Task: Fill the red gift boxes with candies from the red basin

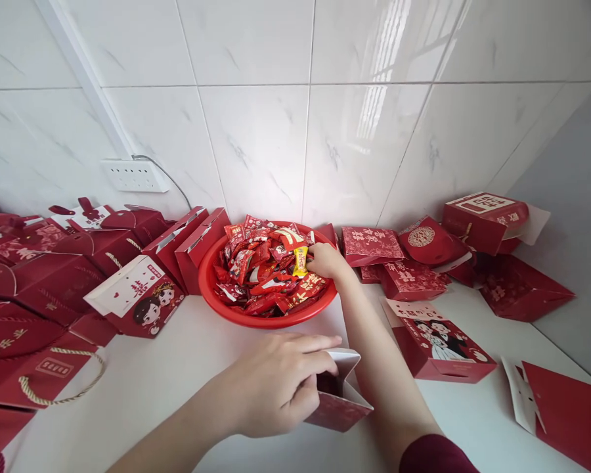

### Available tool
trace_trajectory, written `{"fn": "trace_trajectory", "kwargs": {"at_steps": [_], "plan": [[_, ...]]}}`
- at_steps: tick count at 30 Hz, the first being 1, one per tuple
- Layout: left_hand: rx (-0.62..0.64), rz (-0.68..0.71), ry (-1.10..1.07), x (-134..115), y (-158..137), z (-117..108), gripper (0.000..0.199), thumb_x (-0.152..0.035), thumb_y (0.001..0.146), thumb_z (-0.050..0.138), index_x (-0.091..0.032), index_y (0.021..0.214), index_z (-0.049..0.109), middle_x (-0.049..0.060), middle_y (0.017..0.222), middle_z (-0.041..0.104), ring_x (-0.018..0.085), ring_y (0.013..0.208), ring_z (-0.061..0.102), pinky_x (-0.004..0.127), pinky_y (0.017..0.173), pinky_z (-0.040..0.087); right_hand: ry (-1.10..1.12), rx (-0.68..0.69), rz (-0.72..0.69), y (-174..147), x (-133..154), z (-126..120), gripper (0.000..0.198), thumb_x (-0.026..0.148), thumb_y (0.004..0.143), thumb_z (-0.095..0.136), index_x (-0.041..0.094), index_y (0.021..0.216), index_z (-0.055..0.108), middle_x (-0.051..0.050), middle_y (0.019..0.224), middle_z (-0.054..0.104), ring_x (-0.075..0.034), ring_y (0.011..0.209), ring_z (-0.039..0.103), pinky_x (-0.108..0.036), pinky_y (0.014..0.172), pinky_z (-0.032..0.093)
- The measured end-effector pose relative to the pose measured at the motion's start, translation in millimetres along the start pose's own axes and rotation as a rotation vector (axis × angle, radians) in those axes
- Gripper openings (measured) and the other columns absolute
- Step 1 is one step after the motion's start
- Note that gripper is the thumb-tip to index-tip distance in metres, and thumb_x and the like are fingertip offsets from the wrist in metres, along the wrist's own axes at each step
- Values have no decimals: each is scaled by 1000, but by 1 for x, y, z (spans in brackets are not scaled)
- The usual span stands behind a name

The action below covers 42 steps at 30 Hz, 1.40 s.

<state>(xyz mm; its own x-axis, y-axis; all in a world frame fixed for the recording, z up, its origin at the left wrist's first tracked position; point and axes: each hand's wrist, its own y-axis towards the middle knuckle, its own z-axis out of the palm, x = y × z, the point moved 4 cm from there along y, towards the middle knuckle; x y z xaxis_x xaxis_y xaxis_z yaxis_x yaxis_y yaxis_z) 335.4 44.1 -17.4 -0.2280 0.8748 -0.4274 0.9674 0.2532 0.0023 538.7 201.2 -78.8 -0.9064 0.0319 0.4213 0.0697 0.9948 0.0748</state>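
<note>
A round red plastic bowl [266, 320] stands by the wall, heaped with wrapped candies [261, 266], mostly in red wrappers. My right hand [328, 261] reaches into its right side, fingers curled down against the candies. Right beside those fingertips is a yellow-wrapped candy [300, 261]; the fingers partly hide whatever is between them. In front of the bowl, my left hand [276, 384] is closed around a small red paper gift box [342, 410]. The box's top is open, showing pale inner flaps and a dark inside whose contents I cannot make out.
Many red gift boxes [49, 289] crowd the left side, some with rope handles [62, 402]. A box with a cartoon couple [446, 345] and other red boxes [372, 244] lie to the right. A white power strip [134, 176] with a cable is against the tiled wall [256, 144].
</note>
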Motion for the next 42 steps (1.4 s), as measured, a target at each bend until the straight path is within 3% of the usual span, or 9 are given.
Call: {"fn": "trace_trajectory", "kwargs": {"at_steps": [3,6,16,23,26,29,33,38,42], "plan": [[0,1,-9,0,1,0,36,-11,83,43,-25,108,64,-3,146,51,24,114,64,34,92,50,98,-90,-67,-6,1,-8,11,18,80,64,15,87,71,-8,92,72,-22,89,65,-30,79,48],[0,1,-24,2,2,0,36,-11,84,43,-25,109,65,-1,145,53,23,118,62,34,95,49,215,-145,-104,-7,0,-14,16,18,75,62,16,85,73,-3,83,73,-20,82,66,-27,74,47],[29,-2,-52,1,2,1,44,-10,85,42,-27,119,62,-1,147,50,23,125,57,35,104,45,557,-243,-139,-28,-15,-47,25,34,80,62,14,92,70,-4,86,74,-20,77,67,-29,68,51],[44,-50,-152,6,-7,-9,54,-22,90,52,-33,142,47,-4,146,51,20,133,50,31,110,41,791,-288,-285,-51,11,-70,24,38,79,69,15,86,66,-1,78,68,-16,69,61,-26,64,48],[19,-122,-116,15,-13,-13,66,-34,85,65,-37,147,41,-4,150,46,24,136,46,36,114,38,703,-409,-354,-51,28,-70,19,34,84,65,15,87,66,-1,80,67,-16,73,61,-27,70,48],[-1,-144,-58,20,-16,-15,80,-32,79,71,-38,150,35,-4,153,42,25,138,44,36,115,37,556,-504,-455,-51,42,-68,15,26,87,58,16,94,66,-3,90,69,-19,85,63,-30,82,48],[79,-102,-15,13,-15,-13,84,-36,77,72,-41,151,32,-8,156,35,25,143,37,36,117,33,394,-622,-551,-49,45,-65,21,12,85,50,18,96,67,-6,99,68,-21,95,63,-32,87,46],[161,-21,-42,1,-16,-9,87,-36,77,73,-44,151,28,-11,158,29,25,142,38,36,116,35,237,-527,-469,-37,37,-47,25,8,81,51,19,95,68,-5,97,71,-23,92,65,-33,85,46],[180,-11,-51,0,-15,-7,89,-36,77,73,-44,152,26,-12,159,26,26,142,38,37,115,36,260,-441,-421,-32,35,-38,16,12,80,56,20,87,68,-3,91,73,-23,87,67,-33,82,47]]}}
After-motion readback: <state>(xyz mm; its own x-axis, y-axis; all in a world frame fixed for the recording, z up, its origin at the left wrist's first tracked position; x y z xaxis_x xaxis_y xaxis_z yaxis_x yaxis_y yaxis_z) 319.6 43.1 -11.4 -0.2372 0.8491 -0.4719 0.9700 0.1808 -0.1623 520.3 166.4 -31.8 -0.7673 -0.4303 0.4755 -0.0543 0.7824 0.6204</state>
